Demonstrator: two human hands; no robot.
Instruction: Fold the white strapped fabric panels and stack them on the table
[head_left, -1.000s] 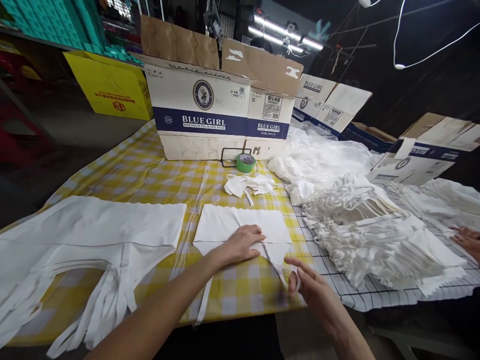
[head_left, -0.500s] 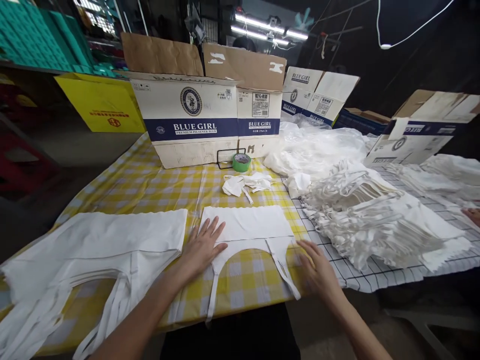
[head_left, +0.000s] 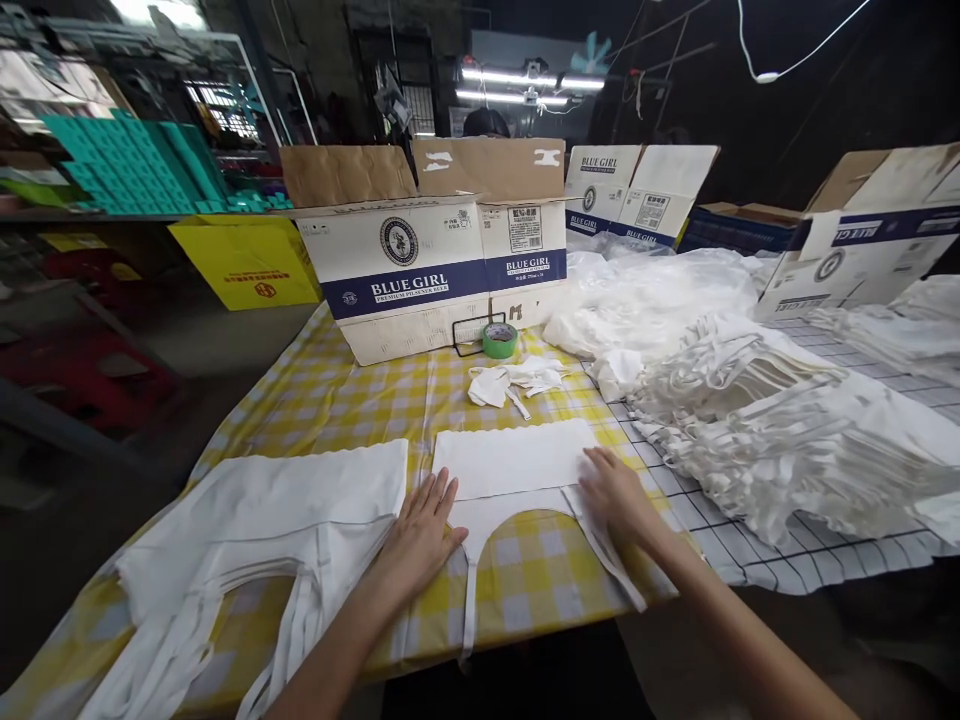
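A white camisole top (head_left: 514, 462) lies flat in front of me, its thin straps pointing toward the table's near edge. My left hand (head_left: 426, 530) rests flat at its left side, fingers stretched out and thumb apart. At the top's right edge is my right hand (head_left: 619, 498), fingertips touching the fabric; motion smears its fingers, so a grip cannot be made out. Left of my left hand lies a stack of similar white tops (head_left: 300, 490), straps hanging toward me. A small crumpled white strappy piece (head_left: 517, 380) sits beyond the flat top.
Yellow checked cloth (head_left: 360, 405) covers the table. Behind stand a white-and-blue carton (head_left: 405, 290) and a green tape roll (head_left: 500, 341). At the right are a heap of white garments (head_left: 780, 430), clear plastic bags (head_left: 652, 295) and more cartons (head_left: 855, 250). A yellow bag (head_left: 247, 262) stands back left.
My right hand has moved from beside the top onto its right edge. My left hand has slid slightly toward the top's left edge. The camera view has shifted left and up.
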